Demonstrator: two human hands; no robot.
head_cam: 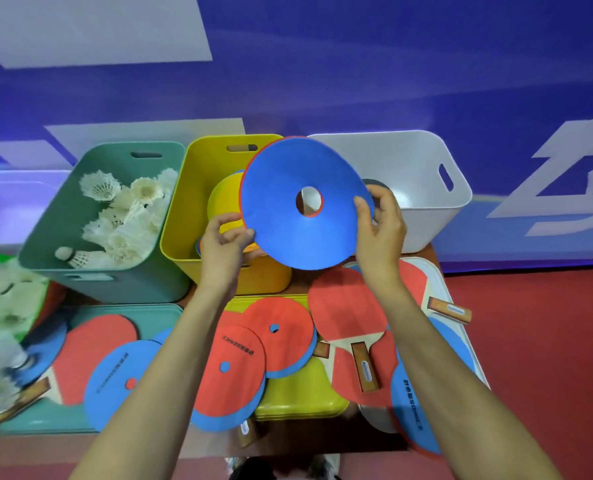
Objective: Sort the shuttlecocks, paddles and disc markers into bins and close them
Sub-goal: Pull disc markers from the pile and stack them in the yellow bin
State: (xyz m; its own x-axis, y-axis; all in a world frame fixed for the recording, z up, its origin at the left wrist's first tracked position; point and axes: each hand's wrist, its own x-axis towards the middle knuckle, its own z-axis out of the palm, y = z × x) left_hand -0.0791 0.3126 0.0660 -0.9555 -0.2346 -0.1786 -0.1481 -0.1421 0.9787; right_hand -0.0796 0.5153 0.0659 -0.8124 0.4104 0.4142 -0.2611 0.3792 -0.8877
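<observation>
Both hands hold a blue disc marker [288, 220] with a centre hole up in the air, over the yellow bin [184, 209] and the white bin [426, 188]. My left hand [226, 244] pinches its left edge and my right hand [380, 230] grips its right edge. The yellow bin holds a yellow disc [224, 199]. The green bin [63, 216] at the left holds several white shuttlecocks [129, 209]. Red and blue disc markers [232, 372] and red paddles [347, 313] lie on the table below my arms.
Flat lids lie under the loose items: a teal one [156, 315], a yellow one [298, 393] and a white one [442, 285]. A heap of shuttlecocks [1, 306] sits at the far left. Red floor [547, 341] lies right of the table.
</observation>
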